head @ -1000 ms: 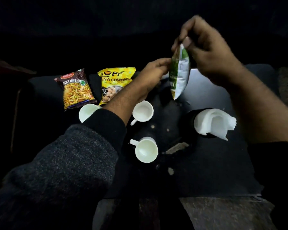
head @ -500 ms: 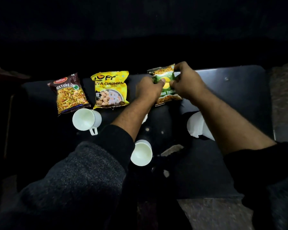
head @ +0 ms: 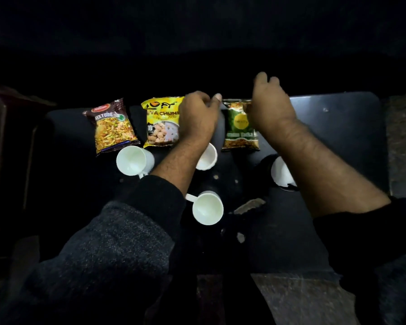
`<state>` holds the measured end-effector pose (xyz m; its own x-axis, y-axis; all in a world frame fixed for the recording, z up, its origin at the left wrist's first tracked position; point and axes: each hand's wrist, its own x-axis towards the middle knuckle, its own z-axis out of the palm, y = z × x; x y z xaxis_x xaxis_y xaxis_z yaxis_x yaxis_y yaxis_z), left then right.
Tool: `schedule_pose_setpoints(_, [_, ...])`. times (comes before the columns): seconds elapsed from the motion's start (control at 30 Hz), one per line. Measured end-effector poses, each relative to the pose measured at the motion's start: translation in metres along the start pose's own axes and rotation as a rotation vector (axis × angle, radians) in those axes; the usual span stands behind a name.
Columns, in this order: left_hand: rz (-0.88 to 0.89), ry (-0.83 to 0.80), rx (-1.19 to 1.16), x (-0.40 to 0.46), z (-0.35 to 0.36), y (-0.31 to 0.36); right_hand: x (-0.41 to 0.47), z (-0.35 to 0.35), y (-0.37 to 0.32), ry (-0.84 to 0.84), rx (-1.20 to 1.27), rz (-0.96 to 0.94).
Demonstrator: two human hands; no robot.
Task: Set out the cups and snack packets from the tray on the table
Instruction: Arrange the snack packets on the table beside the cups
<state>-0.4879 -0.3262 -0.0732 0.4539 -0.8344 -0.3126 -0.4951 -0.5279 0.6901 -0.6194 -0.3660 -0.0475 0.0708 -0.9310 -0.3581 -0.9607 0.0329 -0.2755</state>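
Three snack packets lie in a row on the dark table (head: 63, 174): a brown mixture packet (head: 111, 127), a yellow soya chunks packet (head: 161, 124) and a green packet (head: 238, 126). My left hand (head: 197, 118) hovers over the yellow packet's right side, one fingertip close to the green packet's top corner. Over the green packet's right edge, my right hand (head: 270, 106) has its fingers lifted and holds nothing. One white cup (head: 135, 160) stands below the packets, another (head: 206, 158) is half hidden under my left wrist, and a third (head: 208, 208) stands nearer to me.
A stack of white cups (head: 280, 172) lies on its side behind my right forearm. The glossy dark tray (head: 338, 127) stretches to the right. A dark wooden edge (head: 0, 146) borders the left, and stone floor (head: 298, 299) shows below the table's near edge.
The green packet came down from my raised right hand and now lies flat to the right of the yellow one. Both hands have let go of it, and the right hand is lifting.
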Motion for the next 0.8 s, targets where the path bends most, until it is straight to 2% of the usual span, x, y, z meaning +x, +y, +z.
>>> schedule_pose_setpoints(0.1, [0.049, 0.278, 0.206, 0.011, -0.054, -0.029, -0.006, 0.004, -0.050, -0.012, 0.018, -0.227])
schedule_pose_setpoints(0.17, [-0.015, 0.357, 0.337, 0.014, -0.088, -0.057, -0.011, 0.019, -0.085, -0.083, 0.017, -0.359])
schedule_pose_setpoints(0.23, [-0.154, 0.313, 0.411, 0.020, -0.116, -0.083, -0.011, 0.044, -0.115, -0.179, -0.028, -0.424])
schedule_pose_setpoints(0.33, [-0.305, 0.109, 0.424, 0.030, -0.138, -0.113, -0.011, 0.088, -0.143, -0.343, -0.157, -0.430])
schedule_pose_setpoints(0.47, [-0.234, -0.075, 0.468, 0.030, -0.136, -0.138, -0.014, 0.111, -0.135, -0.341, -0.247, -0.379])
schedule_pose_setpoints(0.57, [-0.177, -0.069, 0.518, 0.030, -0.136, -0.144, -0.011, 0.111, -0.124, -0.285, -0.336, -0.368])
schedule_pose_setpoints(0.73, [-0.082, -0.087, 0.502, 0.032, -0.142, -0.136, 0.003, 0.114, -0.122, -0.328, -0.346, -0.390])
schedule_pose_setpoints(0.8, [-0.115, -0.085, 0.442, 0.030, -0.142, -0.131, 0.002, 0.116, -0.121, -0.330, -0.355, -0.377])
